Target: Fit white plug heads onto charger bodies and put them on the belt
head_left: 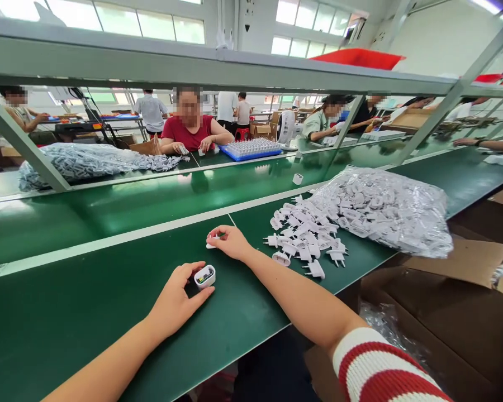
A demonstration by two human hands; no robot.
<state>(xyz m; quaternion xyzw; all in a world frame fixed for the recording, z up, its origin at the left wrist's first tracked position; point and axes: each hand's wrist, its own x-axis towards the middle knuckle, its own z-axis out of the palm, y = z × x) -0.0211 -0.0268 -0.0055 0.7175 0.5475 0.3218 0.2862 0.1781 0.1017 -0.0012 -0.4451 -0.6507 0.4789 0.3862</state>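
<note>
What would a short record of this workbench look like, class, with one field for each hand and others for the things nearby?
Left hand: around an open white casing
Right hand: pinching a small white piece
Loose pile: white plug pieces, right of both hands
Clear plastic bag: full of white pieces
Far side: person in red shirt, beside blue tray

Wears a cream-white and red horizontally striped, ribbed knit sleeve (377, 365) on the right arm. Starts with a plain cream-white edge near the elbow, then runs into a narrow red band, a cream-white band, a wider red one, then cream-white again. Looks chunky, with fine ribs. Leaves right forearm (293, 290) and right hand (232, 241) bare. Shows left forearm (109, 357) and left hand (176, 296) bare too, slim wrist, slender fingers.
</note>
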